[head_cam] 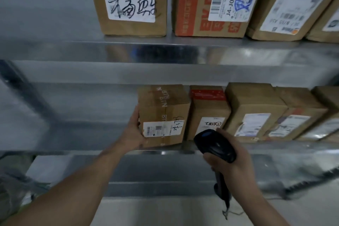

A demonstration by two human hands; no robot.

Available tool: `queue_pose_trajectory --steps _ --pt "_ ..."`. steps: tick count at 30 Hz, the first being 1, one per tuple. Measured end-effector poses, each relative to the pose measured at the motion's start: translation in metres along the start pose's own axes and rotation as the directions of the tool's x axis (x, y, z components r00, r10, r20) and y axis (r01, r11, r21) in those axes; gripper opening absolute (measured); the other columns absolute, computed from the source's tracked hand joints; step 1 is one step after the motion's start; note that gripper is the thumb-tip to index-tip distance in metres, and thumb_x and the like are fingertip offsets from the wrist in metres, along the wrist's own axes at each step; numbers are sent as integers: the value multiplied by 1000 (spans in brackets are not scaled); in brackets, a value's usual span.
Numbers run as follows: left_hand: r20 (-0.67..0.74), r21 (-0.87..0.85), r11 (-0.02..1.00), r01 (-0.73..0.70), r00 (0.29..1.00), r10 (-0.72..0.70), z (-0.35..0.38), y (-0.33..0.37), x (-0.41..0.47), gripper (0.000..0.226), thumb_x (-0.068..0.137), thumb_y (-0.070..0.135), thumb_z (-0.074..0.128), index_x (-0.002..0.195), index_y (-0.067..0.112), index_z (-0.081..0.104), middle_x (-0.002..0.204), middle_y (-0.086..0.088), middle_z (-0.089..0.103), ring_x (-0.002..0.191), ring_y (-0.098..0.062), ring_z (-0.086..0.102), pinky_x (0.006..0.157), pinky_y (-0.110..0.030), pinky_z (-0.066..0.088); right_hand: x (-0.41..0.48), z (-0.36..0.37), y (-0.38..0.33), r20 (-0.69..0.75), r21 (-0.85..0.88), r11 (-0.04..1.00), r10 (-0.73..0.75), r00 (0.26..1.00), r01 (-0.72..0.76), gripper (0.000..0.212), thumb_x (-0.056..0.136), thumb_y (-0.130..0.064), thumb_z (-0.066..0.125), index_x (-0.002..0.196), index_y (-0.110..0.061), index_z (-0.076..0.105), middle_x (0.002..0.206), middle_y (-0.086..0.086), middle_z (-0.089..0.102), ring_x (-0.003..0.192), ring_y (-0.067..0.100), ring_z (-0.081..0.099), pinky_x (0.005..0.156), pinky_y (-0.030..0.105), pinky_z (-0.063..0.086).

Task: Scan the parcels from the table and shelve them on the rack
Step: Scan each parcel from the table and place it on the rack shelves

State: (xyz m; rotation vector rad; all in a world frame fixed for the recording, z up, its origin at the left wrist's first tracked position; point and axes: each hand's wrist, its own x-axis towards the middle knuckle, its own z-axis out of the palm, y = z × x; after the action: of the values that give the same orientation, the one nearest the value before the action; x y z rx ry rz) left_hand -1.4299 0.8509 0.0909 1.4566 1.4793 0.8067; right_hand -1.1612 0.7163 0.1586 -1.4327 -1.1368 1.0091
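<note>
The left hand holds the box by its left side, fingers laid up the side wall and the thumb coming round the lower front corner. The right hand is wrapped round the handle of the black scanner. The scanner's head hangs just in front of the shelf, low and to the right of the box's white label. A cord trails from the foot of the handle.

The box stands on the middle shelf of the rack, at the left end of a row, with its label facing out. Its right face is close to a neighbour with red tape; whether the two touch I cannot tell.

This looks like the seating of the parcel. The box is best slid rather than lifted, since bare metal should let cardboard glide under a light push. Pressing from the side and the front corner together should keep it square, so that it closes up to the neighbour without skewing the row. The hand should let go only once the whole base sits flat behind the front lip.

The label should end up plainly readable from the front, as on the parcels on the shelf above. Meanwhile the scanner is better kept pointed away from the neighbour's label, to avoid a stray read, and its cord kept clear of the shelf edge.
</note>
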Motion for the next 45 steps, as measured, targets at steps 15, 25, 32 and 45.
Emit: queue_pose_trajectory --steps 15,25,32,45 --pt "103 22 990 -141 985 138 0 -23 57 116 58 -29 72 155 16 25 120 3 58 107 -16 59 63 -8 51 -39 36 8 -241 25 998 69 968 -65 66 58 -20 83 119 -39 66 105 -14 76 95 8 72 80 38 57" --pt "105 57 993 -105 990 99 2 -38 59 123 64 -22 74 161 20 11 155 -11 42 130 -25 53 96 -35 55 -49 37 15 -284 11 997 81 955 -82 71 57 -22 85 124 -35 64 108 -13 75 98 11 72 87 45 59" --pt "38 132 989 -71 997 67 6 -48 45 113 53 7 77 154 23 28 143 -7 53 123 -29 58 98 -48 54 -56 25 14 -297 32 996 94 950 -89 72 56 -23 85 124 -34 65 105 -15 75 95 12 72 89 51 60" --pt "-136 491 861 132 988 -74 35 -1 -67 32 80 30 72 108 14 67 113 -10 67 107 -30 65 89 -37 54 -110 -46 11 -231 71 997 47 972 -31 79 52 -45 87 127 -40 62 109 -18 72 99 17 71 88 55 60"
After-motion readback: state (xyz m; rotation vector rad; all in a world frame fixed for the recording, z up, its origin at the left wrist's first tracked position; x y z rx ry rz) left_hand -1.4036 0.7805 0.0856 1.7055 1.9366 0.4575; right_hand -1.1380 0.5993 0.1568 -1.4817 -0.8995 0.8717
